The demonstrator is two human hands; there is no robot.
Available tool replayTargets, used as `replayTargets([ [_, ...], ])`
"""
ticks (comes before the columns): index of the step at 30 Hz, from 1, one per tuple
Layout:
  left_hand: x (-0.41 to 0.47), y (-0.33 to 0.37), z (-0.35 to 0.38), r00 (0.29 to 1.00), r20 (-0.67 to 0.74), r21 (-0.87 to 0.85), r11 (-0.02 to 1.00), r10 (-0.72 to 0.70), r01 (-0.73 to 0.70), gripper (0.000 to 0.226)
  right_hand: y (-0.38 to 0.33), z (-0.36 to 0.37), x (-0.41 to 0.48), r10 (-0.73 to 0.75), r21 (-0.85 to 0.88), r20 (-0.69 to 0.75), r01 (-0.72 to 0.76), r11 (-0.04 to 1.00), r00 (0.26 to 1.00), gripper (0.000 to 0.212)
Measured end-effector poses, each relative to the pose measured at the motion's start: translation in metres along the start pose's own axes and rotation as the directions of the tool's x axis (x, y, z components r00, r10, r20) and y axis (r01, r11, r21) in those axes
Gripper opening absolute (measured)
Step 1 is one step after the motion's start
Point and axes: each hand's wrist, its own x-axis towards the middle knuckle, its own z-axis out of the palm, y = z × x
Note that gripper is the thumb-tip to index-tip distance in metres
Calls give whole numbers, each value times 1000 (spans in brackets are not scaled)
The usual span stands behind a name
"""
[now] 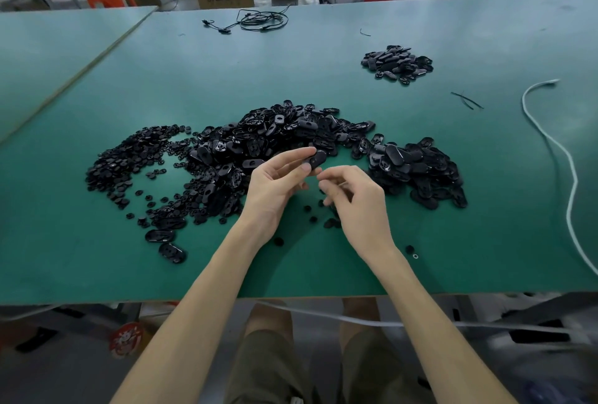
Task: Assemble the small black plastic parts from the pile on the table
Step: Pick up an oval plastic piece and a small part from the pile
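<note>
Oval shell [313,160], a small black plastic part, was held above the green table [97,86] between the thumb and fingertips of the left hand [275,186], the grip grasping it along its long edges with its broad face turned partly toward the camera. The part appeared light, rigid and glossy; judged from this, it would slip if pinched on its smooth faces, so the rim was the sounder place to take hold. The right hand [356,199] was just beside the shell, fingers curled with thumb and forefinger drawn together at its near end; whether that grip enclosed a small round piece could not be told, as the fingertips hid whatever lay between them. Pressing one piece into another probably needed only light, square force, since thin plastic tabs may snap if twisted.

Behind the hands lay the main pile [275,138] of oval shells, merging on the left into a spread of small round discs [129,157]; a second heap of shells [417,170] lay to the right. A few loose discs [312,219] lay on the table under the hands. Well apart, toward the far right, sat a smaller separate heap [396,63], possibly finished assemblies. A white cable [563,151] trailed along the right side and a black cord [259,20] lay coiled at the far edge.
</note>
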Motion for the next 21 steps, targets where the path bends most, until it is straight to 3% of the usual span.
replayTargets([
  [4, -1, -1, 1, 1000, 1, 69, 998, 2, -2, 24, 4, -5, 3, 64, 132, -83, -53, 990, 995, 23],
  [9, -1, -3, 2, 999, 28, 137, 990, 17, -21, 26, 12, -8, 5, 173, 287, -126, -131, 949, 977, 15],
  [21, 0, -4, 1, 998, 53, 170, 984, 43, -51, 28, 15, -6, 6, 186, 337, -96, -144, 930, 978, 25],
])
